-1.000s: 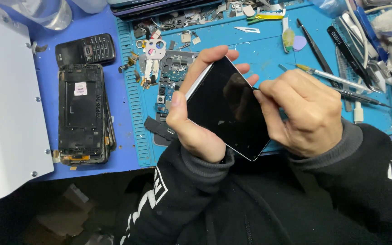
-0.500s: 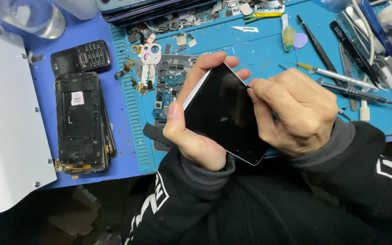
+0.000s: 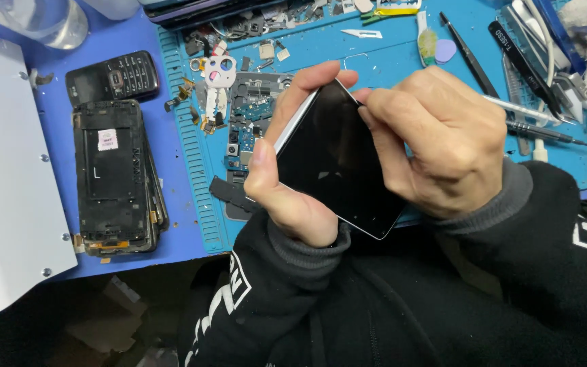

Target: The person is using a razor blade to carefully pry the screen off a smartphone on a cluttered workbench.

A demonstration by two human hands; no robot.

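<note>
While the left hand (image 3: 293,197) cradled the smartphone (image 3: 338,160) by its rims, the right hand (image 3: 436,146) pinched its upper-right edge. Item: thin, rigid, glossy glass; judged slippery, fragile; best held by rims. Beyond the grip: circuit board (image 3: 242,129), tweezers (image 3: 470,64).

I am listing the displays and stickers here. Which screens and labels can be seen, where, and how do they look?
Phone screen: held between left hand and right hand; black, dark, silver-edged rectangle.
Keypad phone: upper left on the blue mat; small dark screen.
Label: on the black phone stack at left; small white rectangle with pink marks.
</note>
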